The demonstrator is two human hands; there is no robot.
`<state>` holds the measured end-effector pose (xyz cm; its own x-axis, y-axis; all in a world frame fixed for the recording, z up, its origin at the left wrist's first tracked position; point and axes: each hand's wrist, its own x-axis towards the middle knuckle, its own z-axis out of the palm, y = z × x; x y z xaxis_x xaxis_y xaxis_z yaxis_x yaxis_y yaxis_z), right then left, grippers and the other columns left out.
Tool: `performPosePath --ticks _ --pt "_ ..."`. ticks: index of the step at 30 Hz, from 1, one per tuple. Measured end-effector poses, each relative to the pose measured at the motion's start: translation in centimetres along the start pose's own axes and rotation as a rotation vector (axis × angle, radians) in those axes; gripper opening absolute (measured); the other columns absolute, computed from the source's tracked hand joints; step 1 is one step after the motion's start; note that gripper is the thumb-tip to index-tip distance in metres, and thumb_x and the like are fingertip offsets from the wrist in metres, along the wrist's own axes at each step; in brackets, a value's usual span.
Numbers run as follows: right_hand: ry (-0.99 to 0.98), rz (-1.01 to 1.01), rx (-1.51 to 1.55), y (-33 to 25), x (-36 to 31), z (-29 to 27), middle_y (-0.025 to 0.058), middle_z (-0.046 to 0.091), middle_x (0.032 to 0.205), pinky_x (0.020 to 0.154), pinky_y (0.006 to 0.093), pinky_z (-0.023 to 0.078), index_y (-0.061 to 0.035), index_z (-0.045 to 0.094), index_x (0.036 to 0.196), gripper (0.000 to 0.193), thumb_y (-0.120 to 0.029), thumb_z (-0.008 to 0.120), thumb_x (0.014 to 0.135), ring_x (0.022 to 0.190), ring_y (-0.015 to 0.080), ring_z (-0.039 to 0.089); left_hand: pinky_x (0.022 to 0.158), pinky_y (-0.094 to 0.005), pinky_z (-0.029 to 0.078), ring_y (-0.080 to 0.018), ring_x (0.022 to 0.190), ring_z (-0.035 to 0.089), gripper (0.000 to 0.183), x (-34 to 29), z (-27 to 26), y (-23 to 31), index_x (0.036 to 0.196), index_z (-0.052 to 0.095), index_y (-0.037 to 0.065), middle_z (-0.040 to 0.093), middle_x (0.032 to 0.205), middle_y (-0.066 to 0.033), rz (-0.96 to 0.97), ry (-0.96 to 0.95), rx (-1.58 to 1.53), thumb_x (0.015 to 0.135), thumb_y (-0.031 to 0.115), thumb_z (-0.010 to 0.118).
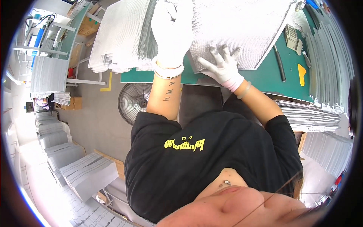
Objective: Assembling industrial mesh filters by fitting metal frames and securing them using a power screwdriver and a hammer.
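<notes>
Both hands gloved white. Left hand lies palm down, fingers loosely together, on the silver mesh sheet, gripping nothing. Right hand spread flat, fingers open, pressing the sheet's near corner at the green desk's near edge. Mesh sheet stack at desk's left end. Yellow scraper and black-handled tool toward right edge.

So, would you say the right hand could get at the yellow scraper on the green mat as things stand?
Probably yes. The right hand lies flat on the near edge of the metal mesh sheet, and the yellow scraper lies to its right on the green mat. Only a black-handled tool lies between, low and easy to pass over.
</notes>
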<state>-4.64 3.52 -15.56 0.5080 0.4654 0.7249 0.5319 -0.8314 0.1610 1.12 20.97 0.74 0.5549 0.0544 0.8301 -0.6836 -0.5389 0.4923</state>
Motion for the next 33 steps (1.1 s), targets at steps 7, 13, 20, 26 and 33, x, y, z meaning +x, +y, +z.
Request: performPosePath --ticks 7,13,20,26,33 --pt "0.761 0.691 0.725 10.2 6.4 -14.0 0.0170 0.057 0.123 0.095 0.0321 0.049 0.0030 0.042 0.139 0.058 0.001 0.064 0.085 0.105 0.0189 0.061 0.073 -0.0242 0.051 -0.0156 0.084 0.066 0.018 -3.4 -3.2 3.3 0.104 0.066 -0.002 0.069 0.103 -0.0094 0.095 0.052 -0.484 0.087 0.002 0.065" --pt "0.418 0.364 1.222 11.8 4.1 -16.3 0.0138 0.065 0.097 0.083 0.0353 0.049 0.0019 0.061 0.104 0.023 -0.020 0.064 0.096 0.090 0.0238 0.061 0.090 -0.0341 0.050 -0.0233 0.103 0.062 0.022 -5.4 -5.7 1.6 0.119 0.053 -0.001 0.062 0.114 -0.0150 0.089 -0.082 -0.175 0.102 0.013 0.049" --pt "0.487 0.685 0.784 12.4 2.0 -15.5 0.0080 0.064 0.105 0.091 0.0328 0.048 0.0005 0.062 0.106 0.013 -0.008 0.061 0.096 0.097 0.0160 0.059 0.069 -0.0261 0.048 -0.0175 0.080 0.061 0.013 -3.8 -2.5 4.5 0.096 0.065 -0.003 0.067 0.097 -0.0137 0.058 0.114 -0.572 0.086 -0.005 0.056" --pt "0.481 0.449 0.902 12.9 6.2 -17.4 0.0139 0.063 0.113 0.081 0.0277 0.054 -0.0038 0.007 0.160 0.107 0.012 0.074 0.077 0.096 0.0198 0.065 0.074 -0.0250 0.041 -0.0128 0.080 0.051 0.012 -3.2 -2.3 3.8 0.097 0.059 0.000 0.056 0.090 -0.0051 -0.114 0.063 -0.224 0.094 -0.004 0.048" --pt "-0.103 0.145 0.809 16.3 9.6 -23.3 0.0104 0.070 0.102 0.083 0.0302 0.055 0.0020 0.064 0.121 0.041 0.004 0.075 0.081 0.093 0.0191 0.068 0.072 -0.0225 0.040 -0.0085 0.080 0.050 0.011 -3.2 -2.1 3.6 0.099 0.059 0.002 0.056 0.091 -0.0029 -0.245 0.098 -0.361 0.097 -0.002 0.049"
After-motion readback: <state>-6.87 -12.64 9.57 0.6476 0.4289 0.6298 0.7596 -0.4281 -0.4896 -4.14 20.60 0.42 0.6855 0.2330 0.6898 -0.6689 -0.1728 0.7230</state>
